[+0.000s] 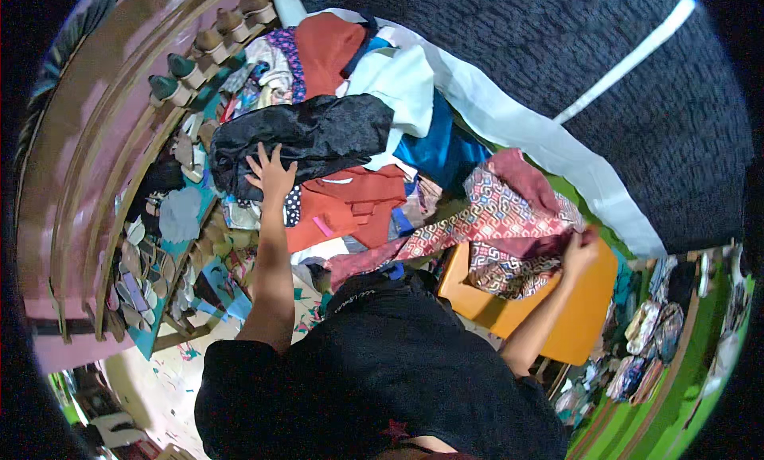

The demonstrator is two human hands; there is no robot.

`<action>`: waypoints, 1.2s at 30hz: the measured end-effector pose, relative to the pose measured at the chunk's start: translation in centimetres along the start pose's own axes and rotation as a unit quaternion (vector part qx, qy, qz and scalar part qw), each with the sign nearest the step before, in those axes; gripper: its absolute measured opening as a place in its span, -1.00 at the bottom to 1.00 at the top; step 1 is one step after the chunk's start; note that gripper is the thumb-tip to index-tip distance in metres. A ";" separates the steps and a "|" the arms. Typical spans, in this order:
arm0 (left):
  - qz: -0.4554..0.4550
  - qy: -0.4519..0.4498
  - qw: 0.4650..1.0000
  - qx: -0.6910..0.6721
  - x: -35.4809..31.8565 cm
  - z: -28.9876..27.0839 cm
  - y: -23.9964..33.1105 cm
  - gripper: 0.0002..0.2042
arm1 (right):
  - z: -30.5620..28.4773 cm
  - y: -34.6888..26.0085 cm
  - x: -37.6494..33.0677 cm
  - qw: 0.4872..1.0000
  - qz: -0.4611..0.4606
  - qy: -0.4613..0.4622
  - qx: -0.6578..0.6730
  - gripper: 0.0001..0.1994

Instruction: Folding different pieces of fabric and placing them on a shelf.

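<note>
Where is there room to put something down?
The orange board has bare patches either side of the right forearm, one bordered by the patterned cloth in the right hand. It's crowded around the left hand, with heaped clothes, and among the shoes at left.

Apparently a home: shoes (pixel 181 65), piled clothes (pixel 338 130)

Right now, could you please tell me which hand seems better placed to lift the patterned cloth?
Probably the right hand: it grips an edge of the patterned cloth. The left hand lies with fingers spread on the black fabric, farther away.
</note>
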State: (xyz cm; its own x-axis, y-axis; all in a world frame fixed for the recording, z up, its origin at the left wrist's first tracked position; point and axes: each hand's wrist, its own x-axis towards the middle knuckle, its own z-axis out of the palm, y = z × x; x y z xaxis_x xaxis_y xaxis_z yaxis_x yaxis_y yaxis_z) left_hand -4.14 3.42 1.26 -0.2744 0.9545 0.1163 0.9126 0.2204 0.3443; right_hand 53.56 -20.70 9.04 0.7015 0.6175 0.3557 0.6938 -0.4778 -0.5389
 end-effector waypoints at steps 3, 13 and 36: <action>0.000 0.032 0.999 0.008 -0.3 1.5 2.4 -0.41 | 6.4 8.0 -3.9 0.939 0.238 -0.173 -0.180 0.16; 0.017 0.130 0.991 -0.015 -5.3 2.6 7.5 -0.49 | 10.7 -1.4 -12.2 0.941 0.246 -0.154 -0.174 -0.32; 0.401 -0.271 0.854 -0.191 -32.3 11.4 32.7 -0.44 | 2.0 13.8 -15.6 0.974 -0.111 -0.160 0.119 -0.86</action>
State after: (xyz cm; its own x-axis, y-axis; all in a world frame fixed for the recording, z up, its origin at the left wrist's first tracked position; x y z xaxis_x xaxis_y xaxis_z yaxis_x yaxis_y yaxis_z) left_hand 38.03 -17.91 -1.88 0.6684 0.7425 0.0442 0.5471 -0.5310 0.6470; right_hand 51.85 -35.63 -5.49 0.4251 0.8704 0.2485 0.7393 -0.1755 -0.6501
